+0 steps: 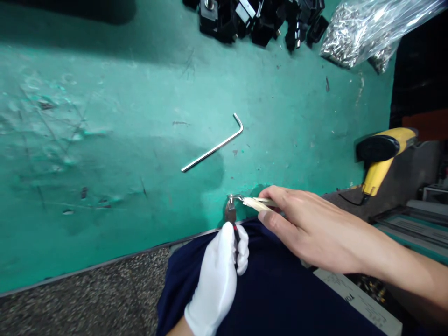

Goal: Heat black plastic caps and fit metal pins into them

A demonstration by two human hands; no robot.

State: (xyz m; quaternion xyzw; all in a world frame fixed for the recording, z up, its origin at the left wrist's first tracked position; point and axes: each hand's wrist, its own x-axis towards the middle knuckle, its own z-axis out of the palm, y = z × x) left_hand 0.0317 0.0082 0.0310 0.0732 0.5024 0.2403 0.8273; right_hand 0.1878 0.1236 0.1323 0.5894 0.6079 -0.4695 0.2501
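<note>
My left hand [219,270], in a white glove, is closed around the handles of small pliers [231,212]. Their dark jaws point away from me and meet a small shiny metal piece [231,198]. From the right, my bare right hand [308,219] pinches a cream-coloured, two-stranded piece [257,204] with a thin bent metal end. That end reaches to the pliers' tips; whether it is joined to the small metal piece I cannot tell. Beyond both hands, a silver hex key [213,149] lies on the green tabletop [122,186].
Several black parts with metal bits [252,21] lie at the table's far side. Clear plastic bags of small metal pieces [345,39] are at the far right. A yellow heat gun [383,149] with a cord sits at the right edge. A printed box flap [357,298] shows below my right arm.
</note>
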